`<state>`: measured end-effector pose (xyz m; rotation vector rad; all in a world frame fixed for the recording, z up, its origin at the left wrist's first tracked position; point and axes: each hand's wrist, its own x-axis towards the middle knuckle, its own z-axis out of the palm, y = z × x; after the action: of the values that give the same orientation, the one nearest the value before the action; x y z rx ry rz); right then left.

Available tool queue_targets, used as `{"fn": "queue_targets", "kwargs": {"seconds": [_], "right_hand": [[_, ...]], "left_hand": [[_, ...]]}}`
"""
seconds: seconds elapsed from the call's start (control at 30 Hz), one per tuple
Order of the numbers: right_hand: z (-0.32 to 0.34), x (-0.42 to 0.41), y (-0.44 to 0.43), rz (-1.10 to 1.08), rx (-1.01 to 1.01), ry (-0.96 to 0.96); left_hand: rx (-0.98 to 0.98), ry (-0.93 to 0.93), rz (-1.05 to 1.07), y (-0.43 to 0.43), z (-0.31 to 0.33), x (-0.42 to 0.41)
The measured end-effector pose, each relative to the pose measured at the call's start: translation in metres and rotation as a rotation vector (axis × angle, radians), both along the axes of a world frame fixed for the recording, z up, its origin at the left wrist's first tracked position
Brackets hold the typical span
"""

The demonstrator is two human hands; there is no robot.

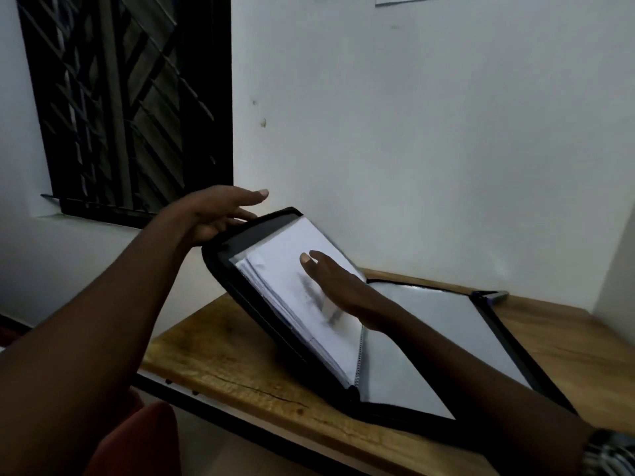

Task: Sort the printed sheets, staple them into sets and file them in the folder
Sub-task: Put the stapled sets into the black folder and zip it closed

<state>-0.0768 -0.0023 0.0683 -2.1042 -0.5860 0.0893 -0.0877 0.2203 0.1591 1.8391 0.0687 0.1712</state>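
At the centre of the frame, a black zip folder [220,266] is seen lying open on a wooden table [206,355]. Its right half is laid flat on the tabletop, with a clear plastic sleeve [429,338] facing up, while its left half is raised and tilted towards the upper left. The raised cover is propped at its top edge by the left hand [213,214], whose fingers are held nearly straight and loosely spread against the cover's rim. White printed sheets [285,255] are tucked into the sleeves of that raised half, and the right hand [336,283] is pressed flat on them, fingers straight and close together. What is printed on the sheets is blurred and cannot be read. A small grey and blue object [496,296], too small to identify, is seen just beside the folder's far right corner. A barred window [127,104] fills the upper left of the frame, and 1 red seat [137,441] is visible at the lower left
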Motion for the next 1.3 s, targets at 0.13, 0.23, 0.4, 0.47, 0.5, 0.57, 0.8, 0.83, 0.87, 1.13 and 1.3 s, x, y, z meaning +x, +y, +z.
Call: {"fn": "queue_targets", "kwargs": {"seconds": [0.13,0.23,0.4,0.47,0.5,0.57,0.8,0.83,0.87,1.13,1.3], "right_hand": [[0.029,-0.009,-0.008,0.038,0.097,0.027],[0.051,-0.020,-0.018,0.039,0.155,0.026],[0.079,-0.036,-0.045,0.041,0.183,0.035],[0.088,-0.040,-0.059,0.032,0.229,0.038],[0.091,-0.039,-0.066,0.015,0.244,0.043],[0.097,-0.037,-0.084,-0.021,0.269,0.071],[0.095,-0.028,-0.164,-0.105,0.405,0.141],[0.093,-0.026,-0.174,-0.123,0.403,0.147],[0.091,-0.025,-0.182,-0.140,0.390,0.155],[0.056,-0.018,-0.247,-0.162,0.535,0.405],[0.019,-0.022,-0.269,-0.434,0.416,0.435]], "left_hand": [[-0.169,-0.003,-0.175,-0.030,0.020,-0.013],[-0.197,-0.077,-0.146,-0.058,0.025,-0.009],[-0.340,-0.155,-0.132,-0.104,0.030,0.001],[-0.352,-0.190,-0.142,-0.130,0.022,0.006],[-0.359,-0.196,-0.170,-0.145,0.015,0.007],[-0.299,-0.213,-0.201,-0.177,0.003,0.003],[-0.088,-0.338,-0.411,-0.264,-0.027,0.014],[-0.061,-0.319,-0.403,-0.272,-0.031,0.021],[-0.001,-0.304,-0.401,-0.278,-0.035,0.031],[0.257,-0.301,-0.442,-0.321,-0.066,0.036],[0.564,-0.309,-0.606,-0.324,-0.091,0.047]]}}
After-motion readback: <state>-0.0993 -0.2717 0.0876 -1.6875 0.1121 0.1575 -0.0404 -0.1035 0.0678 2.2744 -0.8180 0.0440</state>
